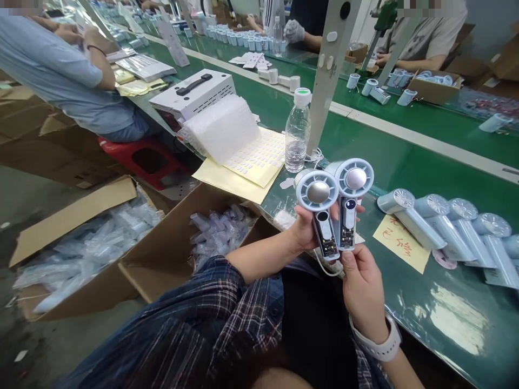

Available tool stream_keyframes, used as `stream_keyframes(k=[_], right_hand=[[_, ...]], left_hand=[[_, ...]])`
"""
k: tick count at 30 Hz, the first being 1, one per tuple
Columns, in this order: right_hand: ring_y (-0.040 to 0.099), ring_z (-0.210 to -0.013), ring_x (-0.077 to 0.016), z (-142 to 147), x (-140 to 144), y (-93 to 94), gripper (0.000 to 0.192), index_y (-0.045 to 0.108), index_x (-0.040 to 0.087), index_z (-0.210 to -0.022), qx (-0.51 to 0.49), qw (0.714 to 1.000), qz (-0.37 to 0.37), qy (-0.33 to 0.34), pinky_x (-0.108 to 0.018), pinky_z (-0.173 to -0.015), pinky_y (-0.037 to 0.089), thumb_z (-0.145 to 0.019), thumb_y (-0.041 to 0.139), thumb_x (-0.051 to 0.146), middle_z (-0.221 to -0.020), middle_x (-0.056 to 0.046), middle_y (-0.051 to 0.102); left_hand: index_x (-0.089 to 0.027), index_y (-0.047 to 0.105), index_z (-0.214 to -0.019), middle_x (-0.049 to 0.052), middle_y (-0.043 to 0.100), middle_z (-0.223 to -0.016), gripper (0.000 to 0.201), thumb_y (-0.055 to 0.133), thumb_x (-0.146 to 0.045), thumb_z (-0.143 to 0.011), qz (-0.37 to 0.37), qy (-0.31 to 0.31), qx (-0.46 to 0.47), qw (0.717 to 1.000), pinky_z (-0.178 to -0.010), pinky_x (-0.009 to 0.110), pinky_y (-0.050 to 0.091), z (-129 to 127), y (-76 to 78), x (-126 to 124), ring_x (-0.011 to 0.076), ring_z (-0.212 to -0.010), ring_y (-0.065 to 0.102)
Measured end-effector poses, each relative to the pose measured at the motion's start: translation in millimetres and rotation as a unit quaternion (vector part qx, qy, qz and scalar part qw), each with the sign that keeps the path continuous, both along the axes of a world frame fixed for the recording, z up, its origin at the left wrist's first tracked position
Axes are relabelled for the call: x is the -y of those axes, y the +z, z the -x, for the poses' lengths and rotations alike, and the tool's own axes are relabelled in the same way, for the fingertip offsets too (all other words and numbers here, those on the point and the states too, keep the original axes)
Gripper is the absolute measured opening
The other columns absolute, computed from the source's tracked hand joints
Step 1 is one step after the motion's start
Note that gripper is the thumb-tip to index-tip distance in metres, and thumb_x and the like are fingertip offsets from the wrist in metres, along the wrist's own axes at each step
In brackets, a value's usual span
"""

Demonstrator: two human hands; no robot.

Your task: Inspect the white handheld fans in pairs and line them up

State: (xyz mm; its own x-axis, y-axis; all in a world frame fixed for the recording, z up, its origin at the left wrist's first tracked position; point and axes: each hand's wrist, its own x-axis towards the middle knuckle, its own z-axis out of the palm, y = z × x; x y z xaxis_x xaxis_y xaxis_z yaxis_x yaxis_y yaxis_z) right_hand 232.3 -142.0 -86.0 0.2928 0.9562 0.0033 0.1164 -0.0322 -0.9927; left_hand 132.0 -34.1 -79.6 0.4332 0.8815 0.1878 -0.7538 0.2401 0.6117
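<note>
Two light-blue handheld fans, the nearer fan (324, 232) and the farther fan (357, 179), stand side by side above the bench edge. Their round grilles have silver centres, and dark circuit boards show in the handles. My left hand (304, 229) is wrapped round the fans from the left. At the lower end of the farther fan, my right hand (363, 281) is closed, its thumb and fingers pinching there. A white cable (327, 272) loops below the fans toward my right hand; whether a plug is in the fingers is hidden.
Several fans (441, 210) lie in a row at right, beside a handwritten yellow note (401, 243). A water bottle (297, 132), sticker sheets (255, 162) and a white instrument box (194, 92) stand behind. Cartons of bagged parts (162, 259) sit at left. Co-workers (77, 70) work around the bench.
</note>
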Motion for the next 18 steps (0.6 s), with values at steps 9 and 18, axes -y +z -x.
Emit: stream_keyframes(k=[9,18], right_hand=[[0.062,-0.128,-0.0402,-51,-19,6.9,0.029,0.071,0.023,-0.101,0.375,0.920,-0.078,0.081,-0.060,-0.106,0.051,-0.103,0.056,0.048,-0.144,-0.019,0.064],[0.070,-0.107,-0.0357,-74,-86,2.2,0.022,0.074,0.020,-0.093,0.445,0.887,-0.114,-0.042,-0.062,-0.101,0.054,-0.099,0.054,0.024,-0.110,-0.015,0.078]], left_hand=[[-0.020,0.060,-0.075,0.009,0.073,-0.124,0.077,0.077,-0.093,-0.059,0.052,0.152,0.019,0.987,-0.103,0.045,0.058,30,10.0,-24,0.0355,-0.131,0.065],[-0.017,0.060,-0.068,0.014,0.077,-0.100,0.083,0.077,-0.096,-0.049,0.068,-0.138,0.009,0.988,-0.086,0.040,0.063,43,-6.6,-3,0.0344,-0.107,0.076]])
